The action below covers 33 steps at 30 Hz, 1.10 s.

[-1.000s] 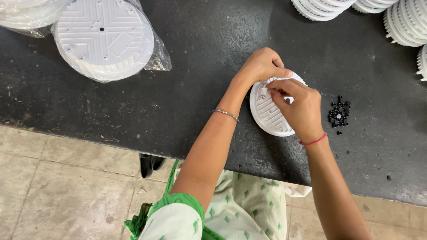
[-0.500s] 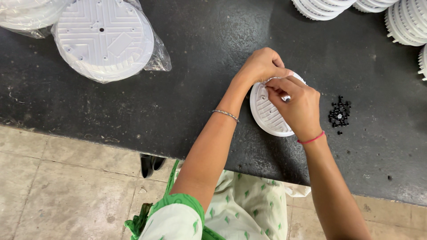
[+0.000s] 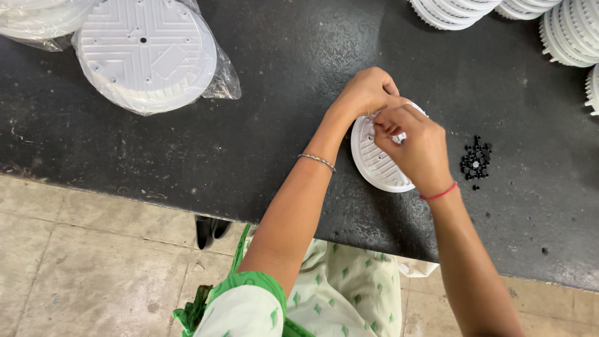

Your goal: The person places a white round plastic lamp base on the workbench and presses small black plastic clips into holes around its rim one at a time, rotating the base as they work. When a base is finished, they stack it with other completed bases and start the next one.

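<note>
Left hand: the left hand (image 3: 365,92) is curled over the far rim of a small white round plate (image 3: 374,163), its fingers bunched together on that edge, knuckles up.
Right hand: the right hand (image 3: 417,145) lies across the top of the same plate, thumb and forefinger pinched together right where the left fingertips sit (whether anything tiny is caught between them I cannot tell from here).
White plate: it lies flat on the black worktop (image 3: 281,118) under both hands, ribbed face up, only its near half peeping out below the fingers.
Black bits: a little heap of small black pieces (image 3: 475,160) sits on the worktop just beside the right hand, on its outer side, not touching the plate.
Wrists: a thin silver bangle (image 3: 317,161) on the left wrist, a red thread (image 3: 438,195) on the right.
Bagged stack: well off to the left of the fingers, a larger stack of white round plates in a clear plastic bag (image 3: 146,53).
Far edge: beyond the fingers, more stacked white discs (image 3: 571,31) line the back and right of the worktop.
Below: a tiled floor (image 3: 93,262) shows at the near edge.
</note>
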{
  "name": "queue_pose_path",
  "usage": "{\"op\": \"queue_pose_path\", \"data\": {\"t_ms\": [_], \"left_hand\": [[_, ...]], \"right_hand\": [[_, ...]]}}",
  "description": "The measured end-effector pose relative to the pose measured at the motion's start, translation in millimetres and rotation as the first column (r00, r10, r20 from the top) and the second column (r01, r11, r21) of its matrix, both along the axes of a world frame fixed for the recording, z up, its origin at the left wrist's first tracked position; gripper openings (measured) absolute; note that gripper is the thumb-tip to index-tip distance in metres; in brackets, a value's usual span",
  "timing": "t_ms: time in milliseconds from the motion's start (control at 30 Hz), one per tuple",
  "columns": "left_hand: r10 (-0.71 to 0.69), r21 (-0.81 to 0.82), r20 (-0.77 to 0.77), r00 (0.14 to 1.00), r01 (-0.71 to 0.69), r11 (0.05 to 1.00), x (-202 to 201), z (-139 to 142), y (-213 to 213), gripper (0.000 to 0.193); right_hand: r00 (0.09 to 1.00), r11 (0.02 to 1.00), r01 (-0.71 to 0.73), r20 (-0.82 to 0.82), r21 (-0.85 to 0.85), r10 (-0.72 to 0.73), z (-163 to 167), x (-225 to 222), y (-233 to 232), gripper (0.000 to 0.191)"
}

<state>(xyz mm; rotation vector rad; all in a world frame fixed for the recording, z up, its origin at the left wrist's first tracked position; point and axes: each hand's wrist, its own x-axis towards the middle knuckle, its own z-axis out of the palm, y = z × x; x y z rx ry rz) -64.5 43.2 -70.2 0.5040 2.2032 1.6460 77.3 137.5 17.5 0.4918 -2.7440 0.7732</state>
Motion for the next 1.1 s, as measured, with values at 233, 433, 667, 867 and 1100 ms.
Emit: {"op": "queue_pose_path", "data": {"t_ms": [233, 433, 667, 867, 1100], "left_hand": [[-0.011, 0.026, -0.046, 0.999, 0.012, 1.0, -2.4, -7.1, 1.4, 0.044], [-0.011, 0.037, -0.044, 0.999, 0.013, 0.999, -2.5, -7.8, 2.9, 0.043], [-0.006, 0.037, -0.044, 0.999, 0.007, 0.999, -0.8, -5.4, 2.2, 0.041], [-0.001, 0.037, -0.018, 1.0, 0.001, 0.999, -0.1, -3.1, 2.9, 0.041], [-0.01, 0.031, -0.029, 1.0, 0.011, 0.999, -0.7, -3.0, 0.7, 0.042]], "right_hand": [[0.991, 0.99, -0.001, 0.132, -0.143, 0.02, 11.2, 8.8, 10.8, 0.017], [0.988, 0.999, 0.004, 0.153, -0.053, 0.004, 16.1, 12.5, 4.0, 0.016], [0.986, 1.0, 0.014, 0.166, 0.005, -0.014, 20.2, 12.9, -1.5, 0.014], [0.986, 0.999, 0.006, 0.169, 0.034, -0.012, 23.3, 12.2, -3.7, 0.013], [0.995, 0.992, -0.018, 0.103, 0.122, 0.005, 19.7, 13.8, -3.1, 0.013]]}}
